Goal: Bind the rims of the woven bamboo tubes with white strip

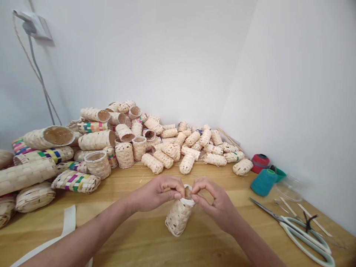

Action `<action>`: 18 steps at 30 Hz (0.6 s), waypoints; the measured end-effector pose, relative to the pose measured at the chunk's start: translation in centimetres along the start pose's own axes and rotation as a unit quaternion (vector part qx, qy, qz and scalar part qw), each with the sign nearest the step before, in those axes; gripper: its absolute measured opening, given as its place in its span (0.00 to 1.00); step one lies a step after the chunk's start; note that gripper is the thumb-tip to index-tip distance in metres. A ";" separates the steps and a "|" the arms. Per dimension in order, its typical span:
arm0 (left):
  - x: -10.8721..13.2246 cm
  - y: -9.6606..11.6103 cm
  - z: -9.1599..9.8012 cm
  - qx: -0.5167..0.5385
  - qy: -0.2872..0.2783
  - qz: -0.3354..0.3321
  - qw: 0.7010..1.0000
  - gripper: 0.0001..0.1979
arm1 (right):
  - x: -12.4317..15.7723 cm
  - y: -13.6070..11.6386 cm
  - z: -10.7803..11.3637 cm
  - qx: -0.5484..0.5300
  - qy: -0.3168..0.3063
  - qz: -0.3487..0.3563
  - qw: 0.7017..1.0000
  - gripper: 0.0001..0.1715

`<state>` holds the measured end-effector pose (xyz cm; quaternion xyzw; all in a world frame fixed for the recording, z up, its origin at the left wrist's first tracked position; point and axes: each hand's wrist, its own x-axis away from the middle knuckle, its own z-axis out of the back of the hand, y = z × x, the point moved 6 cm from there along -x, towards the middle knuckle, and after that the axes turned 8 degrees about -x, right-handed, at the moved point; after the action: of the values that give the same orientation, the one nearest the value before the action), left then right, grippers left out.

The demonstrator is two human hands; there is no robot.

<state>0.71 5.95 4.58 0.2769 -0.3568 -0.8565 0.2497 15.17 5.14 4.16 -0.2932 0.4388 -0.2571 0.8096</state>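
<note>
A small woven basket of pale wood strips stands tilted on the table in front of me. White fabric tape runs along its rim, and the open mouth faces up. From the left, my left hand pinches the rim between thumb and index finger. Opposite it, my right hand is closed in a pinch on the right side of the same rim. The fingertips cover parts of the tape, so its ends are hidden.
Many woven baskets are heaped along the wall, some with coloured strips. White tape lies at left on the wooden table. To the right are scissors, a teal thread cone, a red cone and thin strips.
</note>
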 end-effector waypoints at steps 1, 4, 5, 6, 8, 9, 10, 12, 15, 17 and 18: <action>0.0 0.0 0.0 0.002 0.001 -0.001 1.000 0.15 | 0.1 0.0 0.0 -0.003 0.004 -0.002 1.000 0.03; 0.0 -0.1 0.2 0.003 0.004 0.001 1.000 0.15 | 0.2 0.0 0.0 -0.010 0.011 0.000 1.000 0.04; 0.1 -0.1 0.2 0.003 0.005 0.000 1.000 0.15 | 0.2 0.1 0.0 -0.012 0.010 0.001 1.000 0.05; 0.1 -0.1 0.3 0.002 0.006 0.000 1.000 0.15 | 0.3 0.1 0.1 -0.012 0.007 0.003 1.000 0.06; 0.1 -0.1 0.3 0.000 0.005 -0.002 1.000 0.16 | 0.2 0.0 0.1 -0.009 -0.005 0.019 1.000 0.10; 0.1 -0.1 0.3 -0.001 0.004 -0.003 1.000 0.16 | 0.2 -0.2 0.0 -0.008 -0.015 0.035 0.999 0.12; 0.1 0.0 0.3 -0.002 0.004 -0.004 1.000 0.16 | 0.2 -0.5 -0.1 -0.007 -0.028 0.053 0.998 0.13; 0.1 0.1 0.2 -0.004 0.004 -0.005 1.000 0.16 | 0.1 -1.0 -0.3 -0.005 -0.055 0.084 0.995 0.14; 0.0 0.4 0.0 -0.009 0.001 -0.014 1.000 0.17 | -0.1 -1.5 -0.4 -0.004 -0.060 0.083 0.995 0.12; 0.0 0.6 -0.1 -0.014 -0.001 -0.019 1.000 0.16 | -0.1 -1.5 -0.3 -0.011 -0.056 0.069 0.996 0.11; 0.1 0.7 -0.2 -0.017 -0.001 -0.019 1.000 0.16 | -0.1 -1.5 -0.3 -0.017 -0.055 0.064 0.996 0.11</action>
<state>0.94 5.42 4.97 0.2783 -0.3371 -0.8674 0.2376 14.62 4.09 5.15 -0.2919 0.4157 -0.1805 0.8423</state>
